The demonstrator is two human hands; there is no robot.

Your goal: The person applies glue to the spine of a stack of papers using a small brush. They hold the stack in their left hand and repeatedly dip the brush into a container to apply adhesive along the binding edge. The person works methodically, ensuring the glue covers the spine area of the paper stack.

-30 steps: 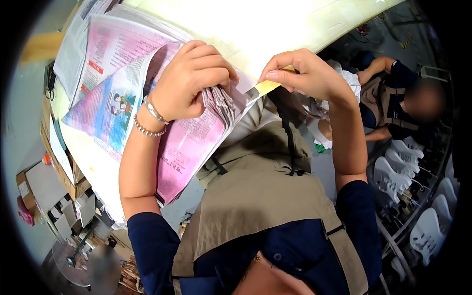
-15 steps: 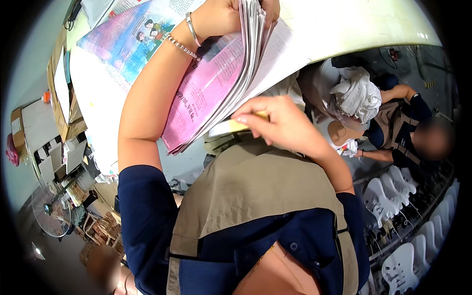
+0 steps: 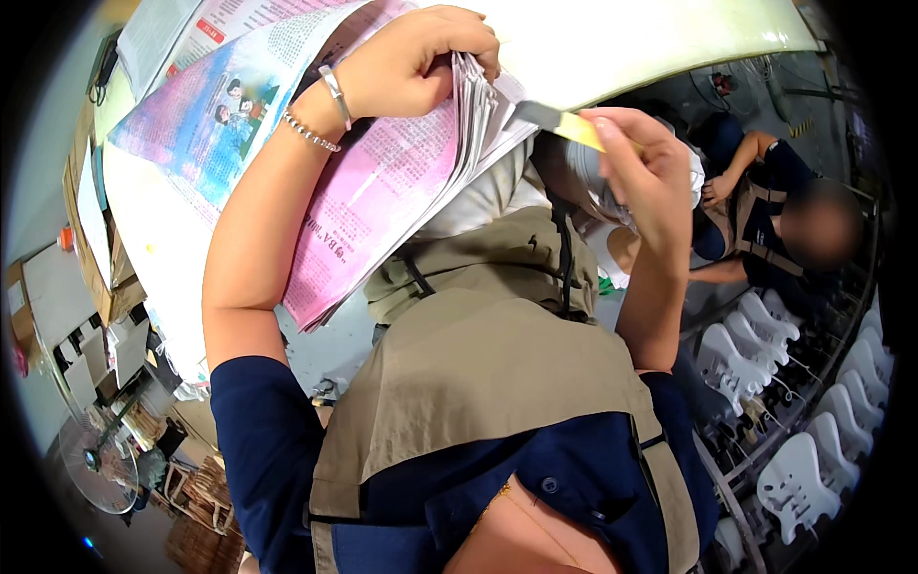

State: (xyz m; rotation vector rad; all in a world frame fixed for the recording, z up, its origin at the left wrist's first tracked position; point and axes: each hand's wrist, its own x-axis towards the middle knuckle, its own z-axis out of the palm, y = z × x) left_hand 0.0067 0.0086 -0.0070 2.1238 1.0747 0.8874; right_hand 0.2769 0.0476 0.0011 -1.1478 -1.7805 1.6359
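A thick folded stack of newspaper (image 3: pixel 392 182), pink on its upper sheet, lies over the near edge of the pale table. My left hand (image 3: pixel 416 62) is closed on the top end of the stack, its fingers curled over the folded edges. To the right of the fold, my right hand (image 3: pixel 645 158) grips a flat-bladed tool with a yellow handle (image 3: pixel 579 130). Its short grey blade points left, close to the right side of the pages. Whether this is a knife or a scraper I cannot tell.
More newspaper sheets (image 3: pixel 206 115) spread to the left on the table (image 3: pixel 669 43). A seated co-worker (image 3: pixel 755 210) is at the right. White guitar-shaped bodies (image 3: pixel 736 364) hang in rows at lower right. A fan (image 3: pixel 96 459) and cardboard boxes (image 3: pixel 91 230) are on the left.
My right hand has moved up and right with the yellow-handled tool, from the lower fold to near the stack's top. My left hand stays on the newspaper; the view has shifted slightly.
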